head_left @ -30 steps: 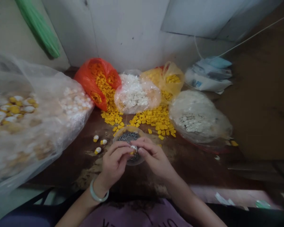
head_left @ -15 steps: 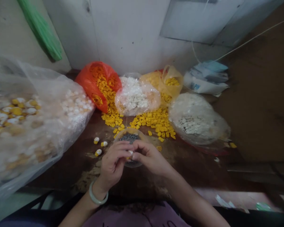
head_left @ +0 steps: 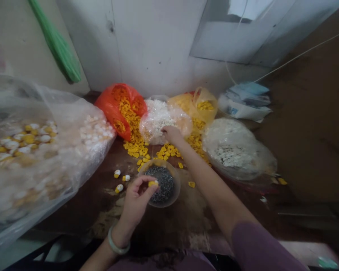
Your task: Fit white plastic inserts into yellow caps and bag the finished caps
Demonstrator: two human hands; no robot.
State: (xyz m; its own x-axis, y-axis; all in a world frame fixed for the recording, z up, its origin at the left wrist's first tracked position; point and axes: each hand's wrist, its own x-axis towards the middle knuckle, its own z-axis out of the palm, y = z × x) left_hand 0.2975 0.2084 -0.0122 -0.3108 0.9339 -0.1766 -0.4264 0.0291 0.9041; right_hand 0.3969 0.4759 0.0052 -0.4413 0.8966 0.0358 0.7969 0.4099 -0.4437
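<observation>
My left hand (head_left: 139, 192) pinches a small yellow-and-white plastic piece (head_left: 153, 183) between thumb and fingers, above the left side of a round clear bowl (head_left: 177, 188) of small dark grey parts (head_left: 165, 180). My right hand (head_left: 172, 134) reaches forward to the clear plastic bag of small white pieces (head_left: 154, 122). Its fingers are drawn together at the bag's opening; anything between them is too small to make out. Loose yellow pieces (head_left: 168, 151) lie between the bag and the bowl. Several yellow-and-white assembled pieces (head_left: 119, 188) sit left of the bowl.
A large clear sack (head_left: 70, 158) of yellow-and-white pieces fills the left side. Behind stand a red bag (head_left: 106, 103) and a yellowish bag (head_left: 211, 98) of yellow pieces. Another clear bag (head_left: 237, 150) with white pieces lies right. A wall (head_left: 158, 45) closes the back.
My right hand has left the left hand and moved forward to the bag of white pieces. My left hand stays near the bowl, keeping hold of its piece. More of the bowl now shows.
</observation>
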